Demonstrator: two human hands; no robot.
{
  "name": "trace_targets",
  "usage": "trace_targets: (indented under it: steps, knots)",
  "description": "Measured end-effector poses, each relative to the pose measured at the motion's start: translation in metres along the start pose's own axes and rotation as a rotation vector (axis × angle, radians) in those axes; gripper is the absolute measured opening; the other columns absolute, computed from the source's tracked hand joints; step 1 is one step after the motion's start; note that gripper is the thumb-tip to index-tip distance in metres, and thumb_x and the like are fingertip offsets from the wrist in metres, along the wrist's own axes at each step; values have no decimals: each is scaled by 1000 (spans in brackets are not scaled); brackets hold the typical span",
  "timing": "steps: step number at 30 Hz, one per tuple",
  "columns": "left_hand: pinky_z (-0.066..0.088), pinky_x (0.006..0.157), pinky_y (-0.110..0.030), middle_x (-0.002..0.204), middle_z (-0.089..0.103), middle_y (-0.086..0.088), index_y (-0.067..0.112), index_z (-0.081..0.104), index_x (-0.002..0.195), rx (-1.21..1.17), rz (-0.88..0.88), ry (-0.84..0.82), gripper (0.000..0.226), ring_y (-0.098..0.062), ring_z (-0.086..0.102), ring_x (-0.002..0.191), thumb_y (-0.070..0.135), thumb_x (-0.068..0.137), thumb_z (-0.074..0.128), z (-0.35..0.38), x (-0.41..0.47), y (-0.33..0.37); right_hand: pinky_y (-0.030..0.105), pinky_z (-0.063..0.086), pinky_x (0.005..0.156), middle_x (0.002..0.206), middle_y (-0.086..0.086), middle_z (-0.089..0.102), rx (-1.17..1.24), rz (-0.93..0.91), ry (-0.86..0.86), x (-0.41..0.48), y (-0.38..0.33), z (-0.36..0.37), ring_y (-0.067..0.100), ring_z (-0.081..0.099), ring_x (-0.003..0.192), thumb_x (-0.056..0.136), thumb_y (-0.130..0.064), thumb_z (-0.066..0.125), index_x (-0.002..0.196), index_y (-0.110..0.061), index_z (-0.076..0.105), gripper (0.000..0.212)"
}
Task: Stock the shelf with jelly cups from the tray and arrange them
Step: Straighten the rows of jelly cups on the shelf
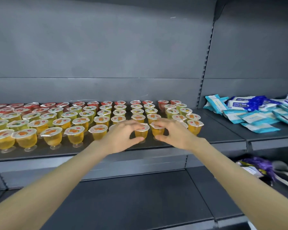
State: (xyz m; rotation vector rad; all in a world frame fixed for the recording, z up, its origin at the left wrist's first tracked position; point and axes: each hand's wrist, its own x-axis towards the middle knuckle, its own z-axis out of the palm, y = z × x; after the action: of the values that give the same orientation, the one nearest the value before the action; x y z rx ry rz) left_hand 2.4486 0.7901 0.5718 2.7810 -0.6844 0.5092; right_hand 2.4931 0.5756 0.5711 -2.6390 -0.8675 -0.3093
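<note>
Several rows of jelly cups (76,133) stand on the grey shelf (218,131): orange in front, yellow-green in the middle, red at the back. At the right end of the front row, my left hand (121,136) curls round an orange jelly cup (141,132), thumb low in front and fingers over its lid. Right beside it, my right hand (175,134) holds a second orange jelly cup (157,130) the same way. Both cups stand upright on the shelf, close together. No tray is in view.
Blue and white wipe packs (256,113) lie piled on the neighbouring shelf section to the right. A slotted upright (204,67) divides the two sections. Below is a dark lower shelf (140,196), with purple packets and utensils (259,166) at its right.
</note>
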Motion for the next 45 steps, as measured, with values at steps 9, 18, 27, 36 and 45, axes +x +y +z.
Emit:
trace_targets:
  steps: [9, 18, 27, 36, 45]
  knots:
    - [19, 114, -35, 147, 40, 2, 21, 40, 141, 202, -13, -27, 50, -20, 39, 133, 28, 93, 55, 9, 8, 10, 35, 43, 99, 138, 2, 51, -100, 75, 16, -4, -14, 1, 22, 46, 124, 87, -15, 66, 137, -18, 47, 54]
    - [47, 97, -34, 135, 55, -2, 24, 47, 136, 164, -103, 49, 44, -22, 53, 122, 21, 92, 57, 20, 14, 11, 33, 49, 93, 129, -1, 58, -115, 89, 105, 0, -8, 8, 21, 53, 112, 88, -10, 63, 126, -21, 59, 40]
    - [50, 91, -32, 131, 58, -5, 25, 46, 136, 172, -162, 62, 45, -23, 58, 116, 23, 93, 57, 22, 19, 13, 33, 48, 93, 129, 0, 59, -118, 70, 122, 2, -4, 10, 21, 53, 113, 88, -10, 64, 125, -21, 61, 39]
    - [51, 90, -32, 129, 59, -6, 22, 48, 135, 173, -207, 29, 44, -24, 59, 113, 24, 92, 58, 21, 22, 14, 32, 47, 94, 132, -1, 57, -135, 59, 128, 3, -4, 12, 20, 52, 115, 89, -10, 63, 126, -21, 60, 39]
    - [51, 88, -33, 129, 58, -8, 17, 49, 132, 182, -195, 9, 42, -26, 59, 112, 22, 91, 59, 15, 22, 17, 33, 47, 94, 132, 0, 56, -196, 65, 117, 3, -10, 9, 21, 53, 115, 88, -9, 63, 127, -20, 59, 40]
